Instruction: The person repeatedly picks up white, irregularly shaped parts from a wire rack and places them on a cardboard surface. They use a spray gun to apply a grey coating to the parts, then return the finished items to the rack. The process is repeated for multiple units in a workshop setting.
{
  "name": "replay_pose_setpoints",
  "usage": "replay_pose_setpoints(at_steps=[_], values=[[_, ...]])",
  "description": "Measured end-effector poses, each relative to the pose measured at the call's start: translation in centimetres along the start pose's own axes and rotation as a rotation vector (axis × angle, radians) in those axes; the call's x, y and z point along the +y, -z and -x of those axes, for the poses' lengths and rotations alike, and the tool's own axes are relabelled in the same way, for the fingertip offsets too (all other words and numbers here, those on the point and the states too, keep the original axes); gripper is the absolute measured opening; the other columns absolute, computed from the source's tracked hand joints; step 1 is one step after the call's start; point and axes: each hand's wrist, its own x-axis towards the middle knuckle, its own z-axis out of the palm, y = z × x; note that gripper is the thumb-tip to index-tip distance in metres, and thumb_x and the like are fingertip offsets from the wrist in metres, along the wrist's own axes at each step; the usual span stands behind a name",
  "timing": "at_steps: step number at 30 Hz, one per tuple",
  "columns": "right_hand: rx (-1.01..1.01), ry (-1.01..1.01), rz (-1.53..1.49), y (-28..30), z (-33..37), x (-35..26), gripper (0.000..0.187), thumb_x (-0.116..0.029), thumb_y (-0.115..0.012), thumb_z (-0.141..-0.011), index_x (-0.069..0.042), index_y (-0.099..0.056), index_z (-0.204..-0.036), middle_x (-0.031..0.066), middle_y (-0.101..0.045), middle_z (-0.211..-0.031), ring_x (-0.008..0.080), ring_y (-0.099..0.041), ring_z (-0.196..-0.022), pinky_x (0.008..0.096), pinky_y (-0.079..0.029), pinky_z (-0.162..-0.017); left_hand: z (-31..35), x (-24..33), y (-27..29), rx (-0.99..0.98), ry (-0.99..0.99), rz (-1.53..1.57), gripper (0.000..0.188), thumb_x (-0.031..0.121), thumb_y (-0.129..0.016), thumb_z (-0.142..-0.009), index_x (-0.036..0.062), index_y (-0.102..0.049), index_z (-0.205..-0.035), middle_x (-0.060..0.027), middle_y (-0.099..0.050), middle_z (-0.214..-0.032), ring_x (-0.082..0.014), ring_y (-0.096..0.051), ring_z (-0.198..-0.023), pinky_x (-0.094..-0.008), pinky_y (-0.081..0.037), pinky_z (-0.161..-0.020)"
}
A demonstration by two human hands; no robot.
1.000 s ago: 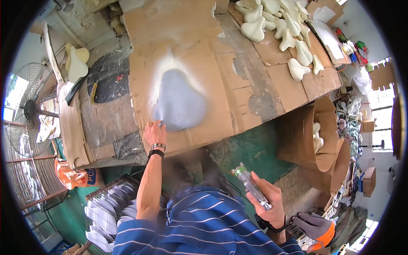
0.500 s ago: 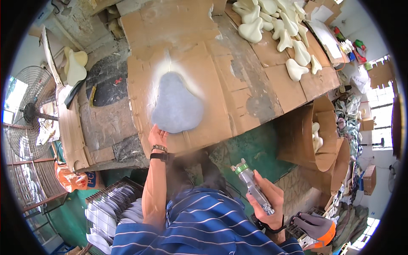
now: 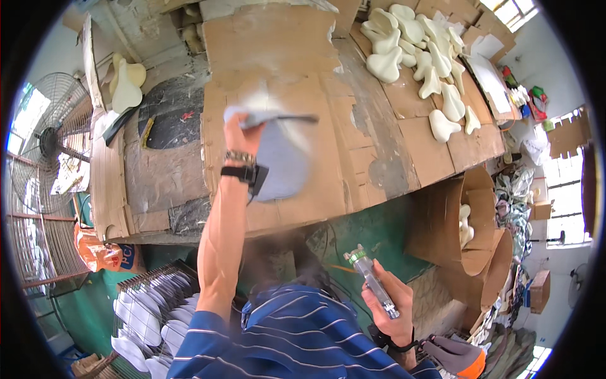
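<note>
My left hand (image 3: 245, 136) reaches over the cardboard-covered table, its fingers closed on a thin blue-grey piece with a dark edge (image 3: 284, 118), seen nearly edge-on and partly blurred. Directly under it lies a flat blue-grey saddle-shaped pad (image 3: 284, 167), partly covered by my hand and wrist. Whitish residue marks the cardboard around the pad. Low on the right, away from the table, my right hand (image 3: 392, 303) is wrapped round a metal spray gun (image 3: 372, 283) with a green ring, its tip pointing up and left.
Cream saddle-shaped foam pieces (image 3: 435, 57) are heaped at the table's far right; a couple more (image 3: 127, 88) stand far left. A wire rack of pale pieces (image 3: 142, 312) stands lower left. Cardboard bins (image 3: 435, 221) stand right, a fan (image 3: 50, 139) left.
My left hand has moved from the pad's near edge to its far end, and a thin dark-edged piece is now raised in it. My right hand still holds the spray gun, almost unmoved.
</note>
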Motion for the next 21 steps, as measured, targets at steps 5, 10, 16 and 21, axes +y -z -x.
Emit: replay_pose_setpoints(at_steps=[5, 10, 16, 21], values=[[-0.01, 0.055, -0.001, -1.1, -0.6, 0.3, 0.057, 0.003, -0.075, -0.084, 0.004, -0.059, -0.138, 0.0169, -0.07, -0.096, 0.0244, -0.066, -0.076, 0.0313, -0.053, -0.07, 6.3, 10.2, -11.7, -0.28, -0.214, 0.106, 0.031, 0.002, -0.059, -0.081, -0.0032, -0.057, -0.111, -0.0167, -0.065, -0.109, -0.0353, -0.065, -0.107, -0.0552, -0.058, -0.091], [-0.11, 0.008, -0.013, -2.9, -1.4, -0.2, 0.054, 0.002, -0.074, -0.083, 0.002, -0.062, -0.136, 0.0172, -0.071, -0.097, 0.025, -0.069, -0.081, 0.0304, -0.054, -0.072, 15.9, 18.3, -8.6, -0.2, -0.515, 0.114, 0.023, 0.0, -0.063, -0.082, 0.0037, -0.064, -0.105, -0.0056, -0.068, -0.104, -0.0247, -0.067, -0.1, -0.0442, -0.057, -0.089], [-0.451, 0.041, -0.021, -6.6, -3.3, -1.5, 0.046, -0.012, -0.068, -0.095, 0.003, -0.06, -0.138, 0.0134, -0.069, -0.104, 0.02, -0.063, -0.094, 0.0313, -0.05, -0.084, 31.2, 22.7, 0.9, 0.011, -0.595, 0.294, 0.038, 0.008, -0.059, -0.083, 0.002, -0.064, -0.12, -0.0087, -0.071, -0.114, -0.0279, -0.067, -0.107, -0.046, -0.051, -0.096], [-0.843, 0.103, 0.225, -10.1, -4.7, -3.5, 0.041, -0.016, -0.066, -0.099, 0.003, -0.061, -0.135, 0.0227, -0.071, -0.12, 0.0263, -0.069, -0.102, 0.0383, -0.053, -0.088, 46.1, 23.8, 9.7, 0.334, -0.914, 0.371, 0.029, 0.009, -0.06, -0.085, 0.0012, -0.066, -0.112, -0.0097, -0.069, -0.109, -0.0254, -0.066, -0.103, -0.0397, -0.049, -0.096]])
